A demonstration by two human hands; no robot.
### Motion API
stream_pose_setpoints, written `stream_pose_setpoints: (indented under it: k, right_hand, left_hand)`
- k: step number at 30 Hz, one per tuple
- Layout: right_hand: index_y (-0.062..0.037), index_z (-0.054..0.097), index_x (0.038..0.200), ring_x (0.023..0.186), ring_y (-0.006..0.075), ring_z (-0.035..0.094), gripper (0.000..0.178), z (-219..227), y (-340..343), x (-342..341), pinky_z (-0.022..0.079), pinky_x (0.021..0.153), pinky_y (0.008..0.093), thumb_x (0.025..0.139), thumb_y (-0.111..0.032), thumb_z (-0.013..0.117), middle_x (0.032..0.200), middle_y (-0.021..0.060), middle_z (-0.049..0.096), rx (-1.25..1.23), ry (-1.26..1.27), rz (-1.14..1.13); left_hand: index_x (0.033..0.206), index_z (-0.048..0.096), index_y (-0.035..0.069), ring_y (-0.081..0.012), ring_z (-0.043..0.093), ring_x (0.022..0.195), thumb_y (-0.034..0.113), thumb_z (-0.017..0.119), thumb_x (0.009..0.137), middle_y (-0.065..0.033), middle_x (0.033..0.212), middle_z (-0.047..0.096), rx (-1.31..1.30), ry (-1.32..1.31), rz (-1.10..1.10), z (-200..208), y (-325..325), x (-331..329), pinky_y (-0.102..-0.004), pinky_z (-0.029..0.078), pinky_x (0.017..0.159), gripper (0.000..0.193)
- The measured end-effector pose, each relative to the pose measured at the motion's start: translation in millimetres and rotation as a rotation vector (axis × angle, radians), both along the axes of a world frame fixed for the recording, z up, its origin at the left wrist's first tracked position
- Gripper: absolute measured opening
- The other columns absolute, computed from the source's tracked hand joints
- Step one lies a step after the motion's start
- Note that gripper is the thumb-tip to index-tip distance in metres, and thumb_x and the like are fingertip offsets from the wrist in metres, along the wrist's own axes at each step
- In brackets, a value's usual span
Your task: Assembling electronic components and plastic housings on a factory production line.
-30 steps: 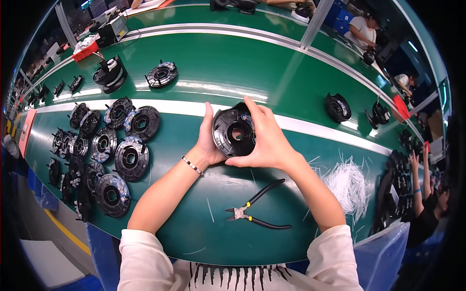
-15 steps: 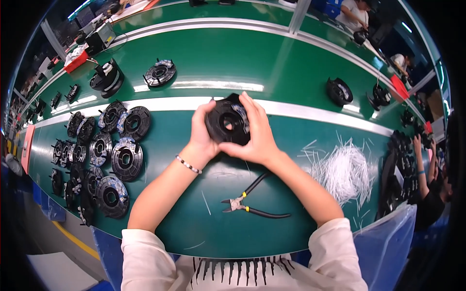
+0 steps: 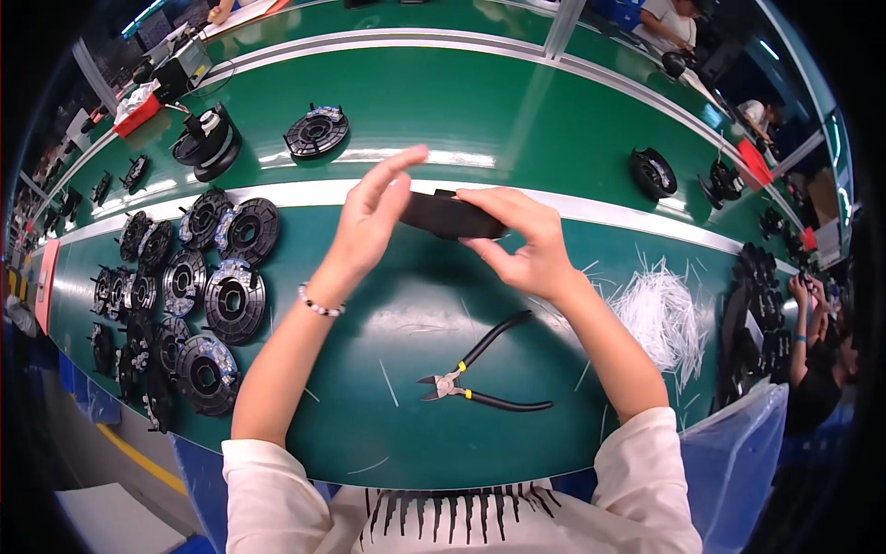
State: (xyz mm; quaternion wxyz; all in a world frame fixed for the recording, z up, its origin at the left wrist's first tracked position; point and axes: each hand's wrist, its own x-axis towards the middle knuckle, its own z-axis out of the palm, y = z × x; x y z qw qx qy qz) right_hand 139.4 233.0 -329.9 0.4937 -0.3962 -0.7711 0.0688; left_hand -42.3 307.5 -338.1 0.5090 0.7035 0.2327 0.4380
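A black disc-shaped housing [image 3: 448,215] is tipped almost edge-on above the bench, so its flat faces are hidden. My right hand [image 3: 528,242] grips its right end, thumb below and fingers on top. My left hand [image 3: 371,214] is at the left end with its fingers stretched apart; whether it touches the part I cannot make out. Nearer to me, side cutters [image 3: 448,382] with black and yellow handles lie spread on the green bench [image 3: 369,434].
Several black discs with circuit boards [image 3: 235,300] crowd the left. A heap of thin white plastic strips [image 3: 660,323] lies right, with loose strips around. On the green conveyor [image 3: 443,92] rest another disc [image 3: 317,132] and black assemblies [image 3: 653,174]. Co-workers are beyond and far right.
The housing has turned from facing me to edge-on. My left hand has loosened from it and spread its fingers; my right hand keeps hold at the right end.
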Motion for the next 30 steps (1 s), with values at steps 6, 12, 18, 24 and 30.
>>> stream_pose_setpoints:
  k: [6,12,18,24,30]
  right_hand:
    - [-0.0036,0.06,0.103,0.068,0.0167,0.059,0.045,17,-4,2,0.046,0.06,0.0246,0.06,-0.001,0.069,0.086,0.0115,0.063,-0.117,0.061,0.049]
    - [-0.005,0.061,0.099,0.071,0.0209,0.061,0.042,15,-9,7,0.048,0.063,0.0264,0.059,0.002,0.069,0.086,0.0106,0.063,-0.161,0.074,0.031]
    - [-0.0051,0.059,0.099,0.08,0.0242,0.06,0.044,7,-5,32,0.048,0.072,0.0293,0.056,0.004,0.065,0.093,0.009,0.062,-0.062,-0.218,-0.073]
    - [0.0022,0.055,0.099,0.082,0.0116,0.057,0.037,5,-21,44,0.045,0.077,0.0262,0.066,-0.001,0.07,0.088,0.0058,0.061,-0.632,0.331,0.145]
    - [0.0006,0.055,0.098,0.086,0.01,0.056,0.034,-4,-21,48,0.044,0.079,0.0245,0.067,0.0,0.07,0.092,0.0043,0.06,-0.728,0.708,0.307]
  left_hand:
    - [0.1,0.055,0.002,-0.0229,0.059,0.079,0.011,0.073,0.06,-0.0109,0.091,0.06,0.587,0.27,0.039,16,-2,-7,-0.029,0.046,0.071,0.045]
    - [0.088,0.057,0.0,-0.0264,0.06,0.075,0.008,0.073,0.058,-0.0127,0.085,0.061,0.634,0.256,0.068,5,-2,-2,-0.0316,0.048,0.068,0.035]
    - [0.088,0.058,0.0,-0.0264,0.06,0.083,0.0,0.068,0.059,-0.012,0.087,0.061,0.743,0.307,0.071,5,-3,-4,-0.0311,0.049,0.072,0.031]
    - [0.103,0.055,0.003,-0.0157,0.06,0.084,0.003,0.07,0.063,-0.0058,0.091,0.062,0.279,0.304,-0.034,25,-17,2,-0.0339,0.05,0.078,0.043]
    - [0.113,0.046,0.0,-0.0178,0.062,0.082,0.008,0.068,0.07,-0.0113,0.092,0.063,-0.022,0.09,-0.123,26,-26,4,-0.0292,0.047,0.078,0.049]
